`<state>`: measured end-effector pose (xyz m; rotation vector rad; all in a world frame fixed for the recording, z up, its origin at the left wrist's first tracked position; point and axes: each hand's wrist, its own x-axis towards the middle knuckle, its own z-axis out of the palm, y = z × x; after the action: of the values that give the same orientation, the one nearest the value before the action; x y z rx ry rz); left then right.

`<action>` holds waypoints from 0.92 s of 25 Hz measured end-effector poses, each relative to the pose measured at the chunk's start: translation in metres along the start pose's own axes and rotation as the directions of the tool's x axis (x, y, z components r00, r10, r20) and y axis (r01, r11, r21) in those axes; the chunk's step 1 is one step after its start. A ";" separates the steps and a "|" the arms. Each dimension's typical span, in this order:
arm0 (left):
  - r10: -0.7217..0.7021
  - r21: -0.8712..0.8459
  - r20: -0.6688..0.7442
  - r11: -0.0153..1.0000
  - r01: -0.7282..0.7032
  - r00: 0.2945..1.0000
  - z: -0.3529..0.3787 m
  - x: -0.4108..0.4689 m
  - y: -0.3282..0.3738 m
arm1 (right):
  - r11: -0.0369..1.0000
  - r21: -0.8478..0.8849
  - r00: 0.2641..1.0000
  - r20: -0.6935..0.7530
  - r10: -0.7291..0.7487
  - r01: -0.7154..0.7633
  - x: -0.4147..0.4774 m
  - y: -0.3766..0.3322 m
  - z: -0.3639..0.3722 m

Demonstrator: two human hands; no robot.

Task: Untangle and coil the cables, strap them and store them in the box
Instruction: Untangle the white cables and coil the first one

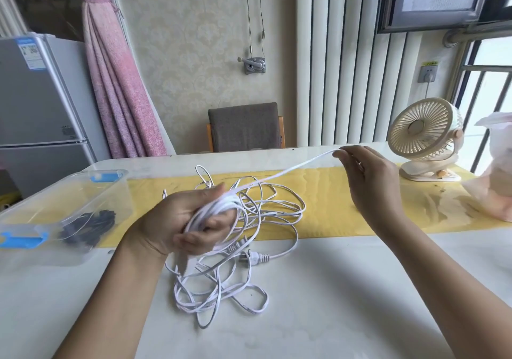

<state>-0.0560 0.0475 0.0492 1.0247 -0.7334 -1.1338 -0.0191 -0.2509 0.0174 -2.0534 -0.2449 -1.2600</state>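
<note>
Left forearm comes up from the lower edge, wrist bent, palm turned up and inward. Left grip (182, 220) is curled round a coil (219, 206) of white cable, thumb and fingers closed over the bundled loops, held above the desk (346, 289).

Right arm reaches forward and up from the right side, elbow low, wrist raised. Right grip (371, 181) pinches one strand (291, 168) at the fingertips, other fingers loosely bent. The strand runs taut and slanted from the pinch down to the coil.

More white cable lies as a loose tangle (210, 303) on the desk under and in front of the left grip, partly on the yellow runner (346, 206). A white plug (256, 257) lies beside the tangle, just right of the left wrist.

Clear box (41, 206) with blue latches sits at the desk's left side, lid off, well apart from the tangle. A dark cable bundle (91, 224) lies inside it.

Cream fan (426, 137) stands at the far right of the desk, a plastic bag (496, 178) beside it.
</note>
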 end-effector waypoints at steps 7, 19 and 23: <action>0.575 -0.565 -0.225 0.581 -0.586 0.786 -0.002 0.000 0.004 | 0.979 -0.106 0.950 0.278 -0.141 0.176 -0.024 -0.005 0.024; 0.631 -0.244 -0.672 0.304 -0.921 0.387 -0.035 -0.039 0.015 | 0.951 0.091 0.649 0.711 -0.270 0.296 -0.040 -0.019 0.031; 0.656 0.303 -0.754 0.400 -0.865 0.039 -0.037 -0.029 0.015 | 0.897 0.188 0.599 0.687 -0.411 0.400 -0.044 -0.043 0.026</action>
<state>-0.0259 0.0872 0.0501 0.5963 -0.2485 0.3248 -0.0446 -0.1939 -0.0065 -2.4770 -1.1457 -0.5910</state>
